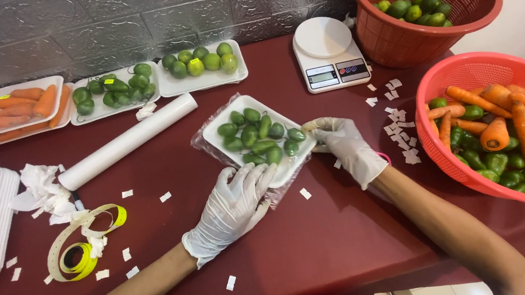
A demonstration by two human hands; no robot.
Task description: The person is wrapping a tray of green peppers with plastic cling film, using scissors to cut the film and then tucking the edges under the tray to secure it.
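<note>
Our white-gloved left hand [233, 209] is pressing flat, fingers spread, on clear film under the white foam tray of green fruits [259, 135], steadying it mid-table; our gloved right hand [347, 147] is pinching film at the tray's right edge, pulling it taut.

We see thin white rubbery gloves [236, 209], clear glossy film [202, 140] under a matt foam tray [217, 131], and red plastic mesh baskets [475, 68].

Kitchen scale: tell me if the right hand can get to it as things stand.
Probably yes. The right hand pinches the tray edge just below the scale, with only bare table and paper scraps between; it must let go first.
</note>
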